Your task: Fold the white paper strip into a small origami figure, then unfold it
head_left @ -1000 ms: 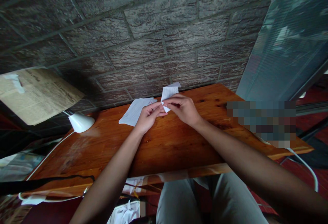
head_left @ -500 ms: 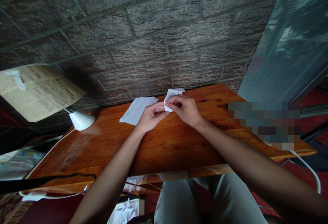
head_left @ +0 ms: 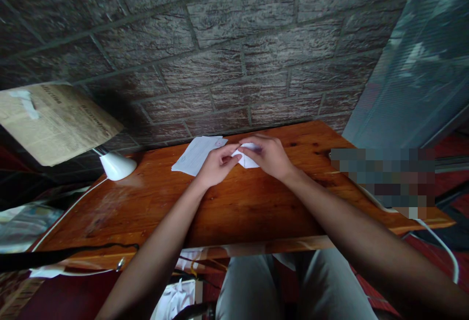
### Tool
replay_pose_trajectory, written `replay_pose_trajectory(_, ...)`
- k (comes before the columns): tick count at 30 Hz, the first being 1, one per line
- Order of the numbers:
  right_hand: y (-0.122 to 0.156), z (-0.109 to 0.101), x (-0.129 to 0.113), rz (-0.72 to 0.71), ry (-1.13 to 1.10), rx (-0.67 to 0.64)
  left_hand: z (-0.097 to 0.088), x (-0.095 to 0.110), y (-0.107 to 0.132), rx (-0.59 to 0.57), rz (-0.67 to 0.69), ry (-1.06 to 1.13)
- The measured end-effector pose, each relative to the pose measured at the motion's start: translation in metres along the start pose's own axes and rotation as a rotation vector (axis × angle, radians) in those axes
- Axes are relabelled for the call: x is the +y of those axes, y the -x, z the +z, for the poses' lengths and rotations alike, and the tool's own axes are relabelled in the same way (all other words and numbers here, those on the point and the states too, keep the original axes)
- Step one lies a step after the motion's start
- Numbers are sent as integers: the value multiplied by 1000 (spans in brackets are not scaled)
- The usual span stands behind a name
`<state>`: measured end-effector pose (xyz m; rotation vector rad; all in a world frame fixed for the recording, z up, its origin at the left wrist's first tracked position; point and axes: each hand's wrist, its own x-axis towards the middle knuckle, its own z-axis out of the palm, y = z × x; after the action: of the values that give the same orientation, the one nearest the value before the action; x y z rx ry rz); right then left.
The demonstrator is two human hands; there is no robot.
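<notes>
A person's left hand (head_left: 216,166) and right hand (head_left: 270,156) meet over a small folded paper (head_left: 247,160) near the far edge of a wooden table (head_left: 238,207). The left thumb and forefinger are closed in a pinch on the paper's near-left corner, while the right hand's curled fingers cover its top and clamp it from the other side. The paper sits low against the tabletop between the 2 hands, though whether it rests flat on the wood cannot be told, since most of it is hidden by the fingers. Just beside the left hand, toward the wall, lies a loose stack of white sheets (head_left: 198,153), and further left stands a white desk lamp (head_left: 117,166) with its cord trailing off the table's left side. A dark brick wall (head_left: 227,61) rises behind, with a yellowed newspaper (head_left: 51,124) taped at its left, and a white cable (head_left: 441,246) hangs off the table's right end. With so little of the paper showing and the light dim, an uneven press from either hand could set a crooked crease or tear the thin corner. A sideways sweep of the left wrist could also scatter the loose sheets nearby.
</notes>
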<state>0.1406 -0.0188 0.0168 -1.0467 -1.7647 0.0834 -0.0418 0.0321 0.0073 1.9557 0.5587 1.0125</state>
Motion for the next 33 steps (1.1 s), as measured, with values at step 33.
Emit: replay_pose_trajectory(33, 1, 7, -20, 287, -479, 179, 1, 18, -5, 310, -142, 481)
